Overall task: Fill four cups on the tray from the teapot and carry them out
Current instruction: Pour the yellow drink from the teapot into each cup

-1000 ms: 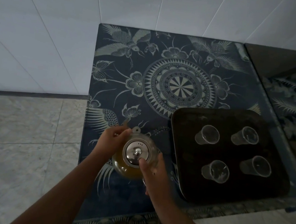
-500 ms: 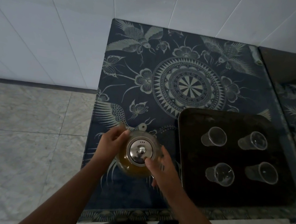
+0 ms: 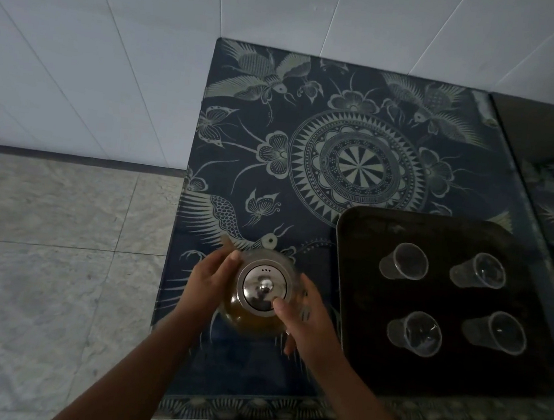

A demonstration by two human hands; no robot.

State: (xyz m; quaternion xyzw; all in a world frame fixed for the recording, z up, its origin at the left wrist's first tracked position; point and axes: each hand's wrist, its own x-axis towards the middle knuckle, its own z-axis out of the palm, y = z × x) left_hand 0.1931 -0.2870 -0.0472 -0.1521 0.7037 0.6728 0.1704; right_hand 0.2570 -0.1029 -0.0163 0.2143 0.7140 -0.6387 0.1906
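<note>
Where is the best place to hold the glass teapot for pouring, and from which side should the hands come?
Probably by the round glass belly, one palm on each side, as now: left hand on its left flank, right hand on its right. The teapot stands upright, holds amber tea, and shows no clear handle from above. A right thumb on the metal lid would keep it seated.

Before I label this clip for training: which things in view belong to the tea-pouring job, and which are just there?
Job:
teapot, held between left hand and right hand
tray
four empty cups

Just there:
patterned tablecloth
tiled wall
marble floor
</note>
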